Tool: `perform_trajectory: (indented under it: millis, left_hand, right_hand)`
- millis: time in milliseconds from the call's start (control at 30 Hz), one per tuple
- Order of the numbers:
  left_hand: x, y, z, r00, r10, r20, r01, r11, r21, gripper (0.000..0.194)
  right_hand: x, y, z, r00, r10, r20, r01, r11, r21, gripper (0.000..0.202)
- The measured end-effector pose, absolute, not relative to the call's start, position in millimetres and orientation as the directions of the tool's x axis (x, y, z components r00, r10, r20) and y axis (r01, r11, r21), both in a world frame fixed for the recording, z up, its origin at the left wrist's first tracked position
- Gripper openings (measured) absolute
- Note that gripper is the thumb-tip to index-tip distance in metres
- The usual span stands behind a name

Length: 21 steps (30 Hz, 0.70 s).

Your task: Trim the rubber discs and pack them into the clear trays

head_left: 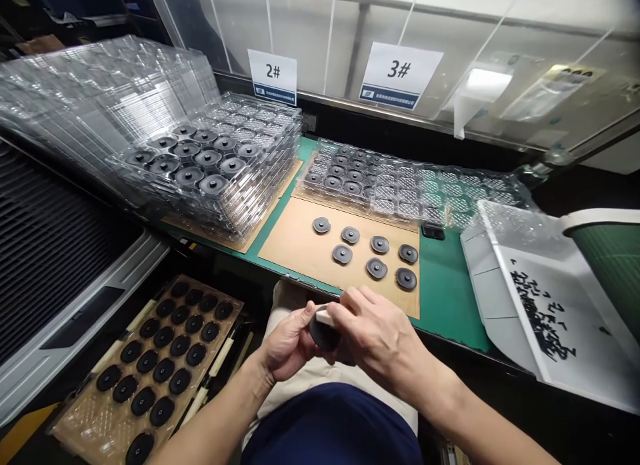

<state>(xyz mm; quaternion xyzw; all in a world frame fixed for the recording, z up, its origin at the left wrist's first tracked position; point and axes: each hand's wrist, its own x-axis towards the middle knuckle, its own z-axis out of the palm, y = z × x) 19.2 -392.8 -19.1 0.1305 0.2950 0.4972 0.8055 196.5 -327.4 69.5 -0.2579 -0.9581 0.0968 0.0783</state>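
Note:
My left hand (291, 345) is closed round the edge of a black round disc (324, 333), held over my lap at the table's front edge. Fingers of my right hand (370, 325) are wrapped round a small pale tool (325, 317) that lies against the disc's upper face. Beyond my hands, several dark discs with small centre knobs, one of them a grey-black disc (377, 268), lie in loose rows on a brown cardboard sheet (290, 252). My right fingers hide part of the tool and the disc's right side.
Stacked clear trays (260, 198) with discs stand at the left of the green table (445, 298). Flatter clear trays (400, 185) lie at the back. A white bin (480, 278) with black scraps is at right. Low at left is a brown tray (95, 418) of black discs.

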Motion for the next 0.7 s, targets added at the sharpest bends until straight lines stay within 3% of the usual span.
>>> perform_trajectory:
  millis: [67,133,200,333,467,567,633,700]
  left_hand:
    - [22,-395,-21,0.379,0.868,-0.321,-0.748,0.491,0.446,0.050]
    - [21,-396,-19,0.353,0.893,-0.280,-0.794,0.444,0.415,0.042]
    - [16,-395,-15,0.233,0.944,-0.235,-0.856,0.314,0.412,0.040]
    - [0,-394,-10,0.010,0.980,-0.199,-0.874,0.105,0.474,0.051]
    - [-5,-397,-13,0.135,0.960,-0.246,-0.817,0.248,0.520,0.046]
    - [1,-401,-19,0.305,0.912,-0.274,-0.777,0.405,0.482,0.046]
    - [6,-402,-21,0.372,0.883,-0.286,-0.782,0.464,0.417,0.047]
    - [8,-402,-21,0.345,0.895,-0.283,-0.818,0.435,0.376,0.039]
  right_hand:
    - [191,-324,79,-0.920,0.380,0.092,0.358,0.914,-0.193,0.019]
    - [186,-324,84,-0.931,0.345,0.118,0.325,0.932,-0.164,0.020]
    - [183,-327,81,-0.873,0.449,0.190,0.421,0.891,-0.170,0.008]
    - [182,-334,65,-0.771,0.612,0.175,0.546,0.777,-0.314,0.025]
    - [179,-331,66,-0.786,0.597,0.160,0.554,0.795,-0.246,0.018]
    - [173,-325,79,-0.882,0.458,0.109,0.431,0.879,-0.203,0.005]
    - [169,-322,85,-0.941,0.325,0.098,0.305,0.936,-0.176,0.023]
    - [167,-322,86,-0.950,0.284,0.130,0.265,0.953,-0.144,0.027]
